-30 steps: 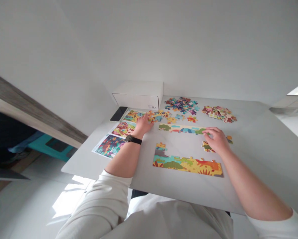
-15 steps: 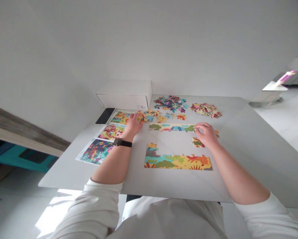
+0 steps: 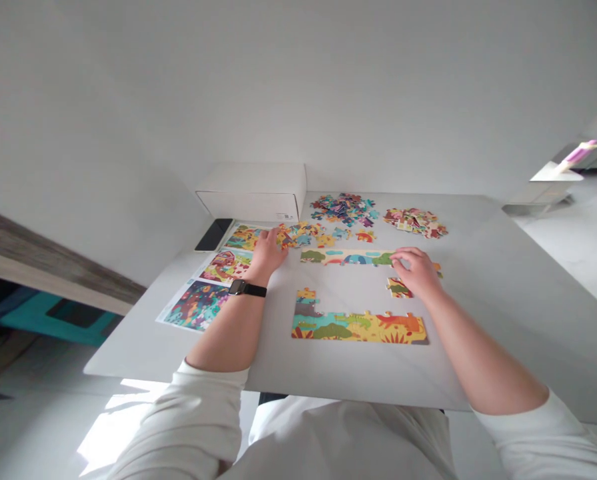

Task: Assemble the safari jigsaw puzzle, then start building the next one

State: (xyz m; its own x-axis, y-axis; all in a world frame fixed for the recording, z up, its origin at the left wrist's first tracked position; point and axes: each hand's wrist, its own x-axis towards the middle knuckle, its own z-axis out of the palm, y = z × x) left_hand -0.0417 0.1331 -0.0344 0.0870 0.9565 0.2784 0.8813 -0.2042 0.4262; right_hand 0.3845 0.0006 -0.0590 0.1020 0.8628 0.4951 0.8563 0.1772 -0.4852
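My left hand (image 3: 267,253), with a black watch (image 3: 247,289) on its wrist, reaches into a loose heap of yellow and blue puzzle pieces (image 3: 311,233); its fingertips pinch at a piece there. My right hand (image 3: 418,271) lies curled over the right end of a joined upper puzzle strip (image 3: 346,257), just above a small separate cluster of pieces (image 3: 397,288). A longer joined bottom strip (image 3: 358,327) with orange, green and yellow animals lies nearer to me on the white table (image 3: 498,313).
Three printed picture sheets (image 3: 213,283) lie at the left, with a black phone (image 3: 213,234) and a white box (image 3: 252,187) behind them. Two more heaps of loose pieces sit at the back: a blue-purple heap (image 3: 343,207) and a red-pink heap (image 3: 416,222).
The camera view swung, shifting the whole table leftward in the picture. My left hand has stayed at the yellow heap and my right hand has stayed by the upper strip's right end.
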